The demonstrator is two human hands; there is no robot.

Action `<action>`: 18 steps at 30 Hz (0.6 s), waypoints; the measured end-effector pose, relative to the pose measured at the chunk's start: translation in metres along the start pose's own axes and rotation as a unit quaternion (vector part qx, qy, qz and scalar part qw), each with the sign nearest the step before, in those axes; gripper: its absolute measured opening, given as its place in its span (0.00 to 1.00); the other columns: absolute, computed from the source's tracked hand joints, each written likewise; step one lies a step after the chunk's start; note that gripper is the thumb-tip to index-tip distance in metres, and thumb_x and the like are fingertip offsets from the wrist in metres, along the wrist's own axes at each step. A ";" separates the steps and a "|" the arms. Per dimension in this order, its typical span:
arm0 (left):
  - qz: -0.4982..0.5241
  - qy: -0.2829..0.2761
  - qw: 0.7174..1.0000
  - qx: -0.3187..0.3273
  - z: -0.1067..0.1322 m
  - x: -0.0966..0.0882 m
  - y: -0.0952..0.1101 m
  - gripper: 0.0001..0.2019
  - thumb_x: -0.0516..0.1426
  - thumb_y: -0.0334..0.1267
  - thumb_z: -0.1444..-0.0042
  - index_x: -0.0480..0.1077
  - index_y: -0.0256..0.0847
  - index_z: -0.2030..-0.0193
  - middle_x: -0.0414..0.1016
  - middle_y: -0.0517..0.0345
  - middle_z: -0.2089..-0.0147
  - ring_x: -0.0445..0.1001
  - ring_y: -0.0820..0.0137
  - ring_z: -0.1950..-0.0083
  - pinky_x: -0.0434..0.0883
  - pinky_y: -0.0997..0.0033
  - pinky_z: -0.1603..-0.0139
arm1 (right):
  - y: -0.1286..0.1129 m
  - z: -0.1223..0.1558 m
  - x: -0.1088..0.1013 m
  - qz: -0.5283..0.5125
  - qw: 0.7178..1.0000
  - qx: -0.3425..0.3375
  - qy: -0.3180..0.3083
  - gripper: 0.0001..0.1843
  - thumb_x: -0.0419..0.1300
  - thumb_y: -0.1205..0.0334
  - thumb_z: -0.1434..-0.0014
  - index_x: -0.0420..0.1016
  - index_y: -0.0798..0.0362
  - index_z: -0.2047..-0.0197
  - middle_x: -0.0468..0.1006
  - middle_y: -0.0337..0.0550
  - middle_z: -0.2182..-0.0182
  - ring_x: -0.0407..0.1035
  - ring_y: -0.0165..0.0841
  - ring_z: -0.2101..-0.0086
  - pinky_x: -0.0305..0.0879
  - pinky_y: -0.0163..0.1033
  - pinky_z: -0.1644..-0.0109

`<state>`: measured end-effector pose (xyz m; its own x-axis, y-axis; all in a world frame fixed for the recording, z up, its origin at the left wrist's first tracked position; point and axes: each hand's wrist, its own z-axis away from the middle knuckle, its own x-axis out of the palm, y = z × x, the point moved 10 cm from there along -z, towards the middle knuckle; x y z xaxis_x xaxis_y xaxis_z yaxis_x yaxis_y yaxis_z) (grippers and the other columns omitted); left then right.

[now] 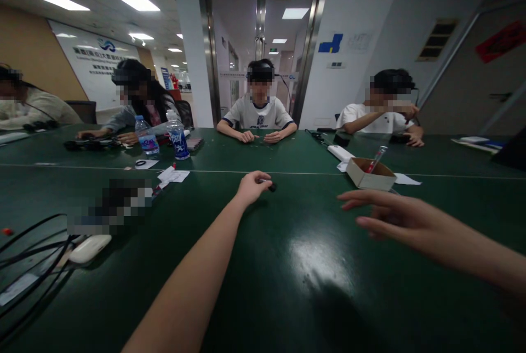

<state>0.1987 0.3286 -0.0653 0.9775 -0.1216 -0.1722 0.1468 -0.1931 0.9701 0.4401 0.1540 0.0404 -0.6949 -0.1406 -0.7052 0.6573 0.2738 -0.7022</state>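
on the green tabletop [287, 309], near the pale seam: small black object [272, 186], one, lying at the fingertips of the left hand [253, 187], beside the thumb and curled forefinger. left grip: nearly closed, pinching the object between thumb and forefinger. right hand [390, 216]: one, raised above the table, fingers spread apart and loosely bent, grip released; it is nearest the open cardboard box [370, 181], one, which stands just beyond it. in the box: red-and-clear tube [376, 160], one, tilted against the rim. left of the left hand, farther off: plastic bottles [178, 138], two, upright, side by side. near left: rounded white case [91, 248], one, beside black cables [35, 246], several, exact count unclear.
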 end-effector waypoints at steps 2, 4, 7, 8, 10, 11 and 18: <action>0.081 0.039 0.996 -0.012 -0.005 0.004 -0.016 0.06 0.63 0.30 0.50 0.75 0.35 0.64 0.76 0.49 0.63 0.75 0.68 0.63 0.74 0.67 0.58 | 0.009 -0.048 0.047 -0.086 0.992 0.040 -0.078 0.24 0.63 0.51 0.42 0.69 0.50 0.45 0.74 0.49 0.56 0.72 0.32 0.71 0.73 0.37 0.70; 0.093 0.061 0.994 0.000 -0.004 0.003 -0.027 0.07 0.65 0.32 0.51 0.75 0.35 0.64 0.76 0.50 0.63 0.75 0.68 0.63 0.74 0.66 0.57 | 0.027 -0.096 0.087 -0.177 0.976 0.087 -0.086 0.28 0.65 0.55 0.44 0.64 0.51 0.42 0.73 0.49 0.56 0.72 0.30 0.74 0.73 0.36 0.72; 0.065 0.075 0.994 0.044 -0.003 -0.004 -0.033 0.08 0.65 0.33 0.52 0.75 0.37 0.63 0.77 0.51 0.63 0.76 0.67 0.61 0.73 0.65 0.55 | 0.060 -0.149 0.138 -0.324 0.929 0.171 -0.047 0.27 0.64 0.58 0.41 0.59 0.52 0.42 0.73 0.49 0.58 0.73 0.31 0.76 0.73 0.37 0.74; 0.068 0.088 0.992 0.053 -0.003 -0.009 -0.035 0.09 0.65 0.33 0.52 0.74 0.37 0.63 0.77 0.51 0.62 0.76 0.67 0.61 0.73 0.65 0.55 | 0.062 -0.162 0.153 -0.392 0.903 0.167 -0.048 0.22 0.62 0.58 0.39 0.61 0.53 0.45 0.73 0.48 0.59 0.73 0.31 0.75 0.74 0.37 0.72; 0.082 0.121 0.988 0.059 -0.006 -0.019 -0.040 0.10 0.65 0.33 0.53 0.73 0.36 0.63 0.77 0.50 0.61 0.76 0.67 0.59 0.73 0.66 0.55 | 0.063 -0.181 0.172 -0.491 0.859 0.142 -0.033 0.14 0.60 0.61 0.38 0.65 0.54 0.51 0.74 0.45 0.64 0.74 0.31 0.75 0.74 0.35 0.71; 0.085 0.134 0.986 0.058 -0.007 -0.023 -0.042 0.10 0.65 0.33 0.53 0.72 0.35 0.63 0.77 0.50 0.61 0.75 0.67 0.59 0.73 0.66 0.55 | 0.062 -0.187 0.176 -0.519 0.846 0.124 -0.021 0.11 0.61 0.64 0.39 0.66 0.55 0.54 0.75 0.44 0.66 0.74 0.30 0.75 0.74 0.34 0.70; 0.077 0.081 0.992 0.049 -0.007 -0.011 -0.038 0.08 0.63 0.34 0.50 0.74 0.35 0.63 0.77 0.49 0.63 0.76 0.66 0.60 0.73 0.65 0.55 | 0.075 -0.190 0.168 -0.531 0.845 0.036 0.059 0.15 0.69 0.69 0.50 0.72 0.56 0.59 0.76 0.41 0.73 0.72 0.27 0.77 0.69 0.28 0.75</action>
<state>0.1833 0.3441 -0.0989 0.9999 -0.0003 0.0153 -0.0147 -0.2794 0.9601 0.3174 0.3321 -0.1122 -0.9254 -0.1743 0.3366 -0.3409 -0.0055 -0.9401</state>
